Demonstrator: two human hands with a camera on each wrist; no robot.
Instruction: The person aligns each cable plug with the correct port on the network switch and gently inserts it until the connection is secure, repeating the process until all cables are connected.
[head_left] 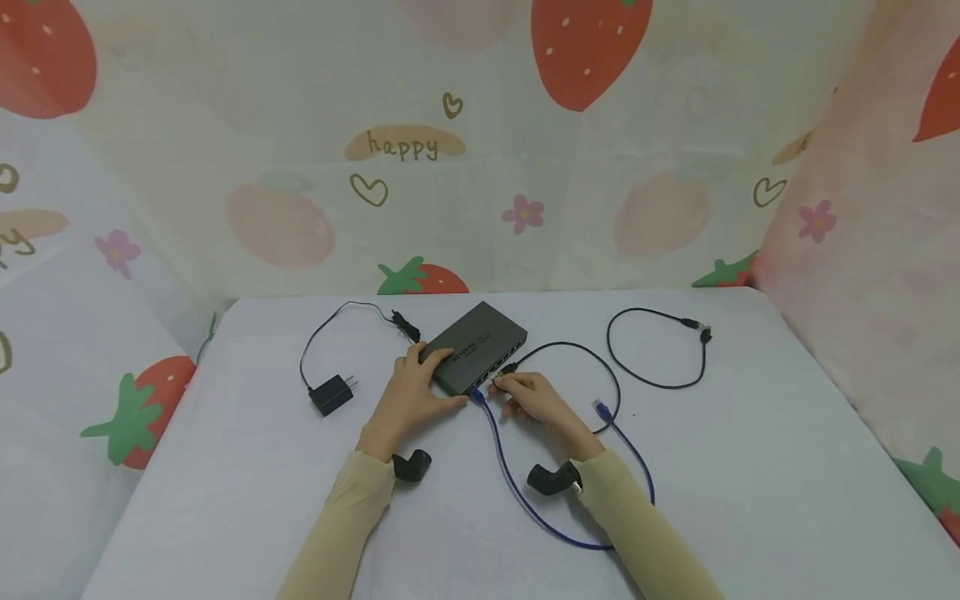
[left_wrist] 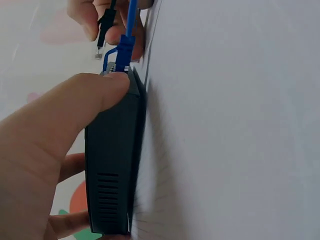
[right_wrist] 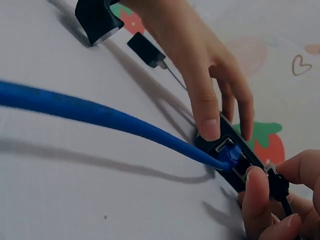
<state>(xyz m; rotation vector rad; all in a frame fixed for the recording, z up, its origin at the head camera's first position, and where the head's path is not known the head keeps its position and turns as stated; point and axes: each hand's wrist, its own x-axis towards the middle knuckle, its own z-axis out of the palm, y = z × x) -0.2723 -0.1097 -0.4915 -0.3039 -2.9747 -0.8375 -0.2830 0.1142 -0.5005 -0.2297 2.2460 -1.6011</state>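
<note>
A dark grey network switch [head_left: 483, 337] lies angled on the white table, its row of ports facing the right hand. My left hand [head_left: 411, 390] grips its left end, thumb at the front corner and fingers over the far side. A blue network cable [head_left: 512, 482] has its plug [left_wrist: 125, 49] seated in the port nearest the left thumb. Just off the port side, my right hand [head_left: 536, 396] pinches the plug [right_wrist: 278, 185] of a black network cable [head_left: 596, 354] between thumb and fingers. In the left wrist view that plug's clear tip sits beside the blue plug, apart from the switch.
A black power adapter [head_left: 332, 395] lies left of the switch, its thin cord running up behind it. Another black cable [head_left: 660, 385] is looped at the back right. The blue cable's loose end [head_left: 603, 411] lies right of the right hand. Patterned cloth [head_left: 570, 233] hangs behind.
</note>
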